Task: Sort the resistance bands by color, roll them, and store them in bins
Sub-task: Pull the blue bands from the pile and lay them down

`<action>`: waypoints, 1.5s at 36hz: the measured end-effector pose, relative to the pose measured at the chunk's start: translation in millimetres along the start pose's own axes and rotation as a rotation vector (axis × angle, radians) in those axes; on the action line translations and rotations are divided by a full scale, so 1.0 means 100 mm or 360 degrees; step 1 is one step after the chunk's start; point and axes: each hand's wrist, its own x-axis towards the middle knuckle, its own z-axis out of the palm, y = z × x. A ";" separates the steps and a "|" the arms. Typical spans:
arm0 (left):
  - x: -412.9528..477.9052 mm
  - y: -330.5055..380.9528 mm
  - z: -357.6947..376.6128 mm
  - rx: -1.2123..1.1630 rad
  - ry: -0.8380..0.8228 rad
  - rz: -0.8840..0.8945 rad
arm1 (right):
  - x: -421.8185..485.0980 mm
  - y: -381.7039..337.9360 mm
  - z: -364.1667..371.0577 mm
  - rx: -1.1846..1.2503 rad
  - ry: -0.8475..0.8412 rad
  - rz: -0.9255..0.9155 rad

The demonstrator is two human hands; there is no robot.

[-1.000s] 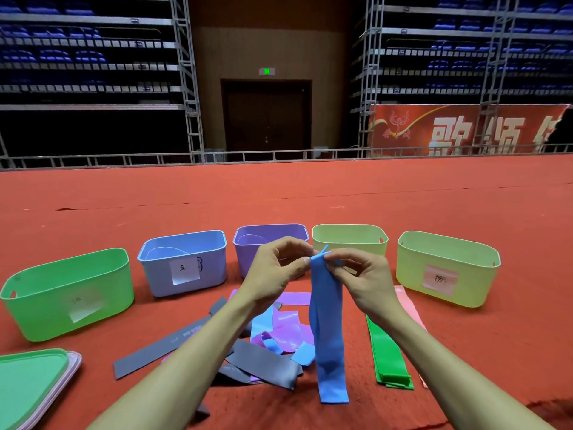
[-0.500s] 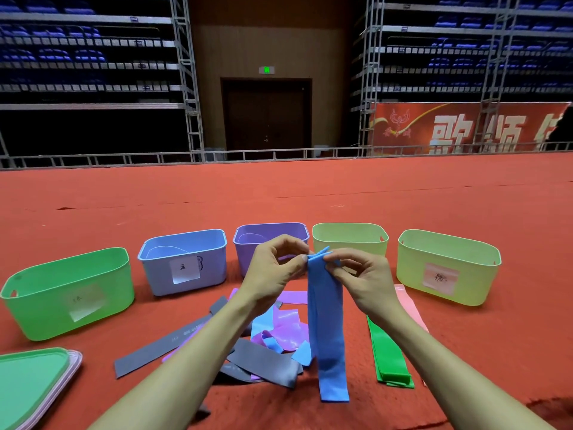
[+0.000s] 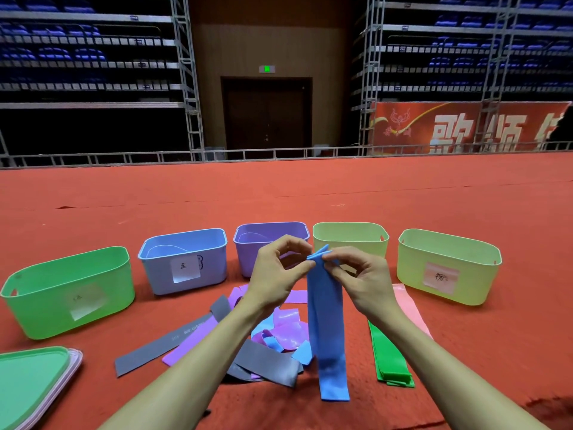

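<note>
One wide-angle view, from the person's head, faces forward and slightly down over the red floor (image 3: 310,193). Nearest the lens, the left hand (image 3: 273,274) and right hand (image 3: 366,280) hold up a blue band (image 3: 325,321) at mid-frame, forearms entering from the near edge. A row of bins (image 3: 248,259) lies just beyond. Far off stand a railing (image 3: 124,156), door (image 3: 266,119) and tiered seating (image 3: 77,54).

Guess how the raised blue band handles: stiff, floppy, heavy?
Likely floppy: the blue resistance band hangs limp and straight from its top end, pinched between the left hand and right hand. Probably light: fingertip pinches alone hold it up. The top end folds over, so it should roll readily.
</note>
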 end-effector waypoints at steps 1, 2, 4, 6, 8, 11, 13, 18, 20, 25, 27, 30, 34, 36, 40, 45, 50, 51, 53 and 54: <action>0.00 0.00 0.00 -0.0012 0.0010 -0.0003 | 0.01 0.01 0.00 0.0001 0.0008 -0.0025; 0.00 0.00 0.00 -0.0030 0.0012 -0.0006 | 0.01 0.03 0.00 0.0005 0.0021 -0.0041; -0.01 0.02 0.00 -0.0063 0.0002 -0.0013 | 0.02 0.05 -0.01 0.0034 0.0041 -0.0027; -0.03 0.05 0.00 -0.0087 -0.0012 -0.0022 | 0.02 0.06 -0.01 0.0058 0.0051 0.0000; -0.04 0.07 -0.01 -0.0091 -0.0020 -0.0027 | 0.02 0.05 -0.01 0.0075 0.0053 0.0021; -0.04 0.08 -0.01 -0.0103 -0.0027 -0.0019 | 0.01 0.04 0.00 0.0154 0.0039 0.0083; -0.04 0.08 -0.02 -0.0104 -0.0024 -0.0021 | 0.00 0.05 0.00 0.0193 0.0051 0.0116; -0.02 0.08 -0.02 -0.0098 -0.0004 -0.0045 | 0.01 0.07 0.00 0.0172 0.0056 0.0127; 0.00 0.10 -0.01 -0.0062 0.0003 -0.0055 | 0.02 0.08 0.00 0.0174 0.0067 0.0136; 0.06 0.19 0.02 0.0065 0.0014 0.0036 | 0.09 0.04 0.00 0.0173 0.0106 0.0130; 0.10 0.21 0.01 0.0080 0.0035 0.0065 | 0.13 0.01 0.00 0.0204 0.0106 0.0117; 0.15 0.21 0.01 0.0059 0.0051 0.0072 | 0.15 -0.03 0.01 0.0259 0.0101 0.0132; 0.20 0.23 0.03 0.0062 0.0059 0.0091 | 0.15 -0.09 0.01 0.0258 0.0086 0.0162; 0.22 0.23 0.02 0.0066 0.0046 0.0093 | 0.16 -0.10 0.01 0.0267 0.0055 0.0173; 0.25 0.23 0.00 0.0175 0.0042 0.0147 | 0.19 -0.12 -0.02 0.0207 0.0028 0.0192; 0.29 0.26 0.01 0.0161 0.0059 0.0150 | 0.24 -0.13 -0.03 0.0203 0.0044 0.0195; 0.30 0.27 0.03 0.0125 0.0068 0.0138 | 0.26 -0.12 -0.04 0.0196 0.0006 0.0255; 0.31 0.26 0.03 0.0118 0.0069 0.0126 | 0.27 -0.12 -0.04 0.0193 -0.0006 0.0271; 0.31 0.25 0.03 0.0111 0.0074 0.0117 | 0.27 -0.12 -0.05 0.0199 -0.0024 0.0295; 0.31 0.24 0.03 0.0105 0.0077 0.0118 | 0.27 -0.13 -0.05 0.0200 -0.0032 0.0299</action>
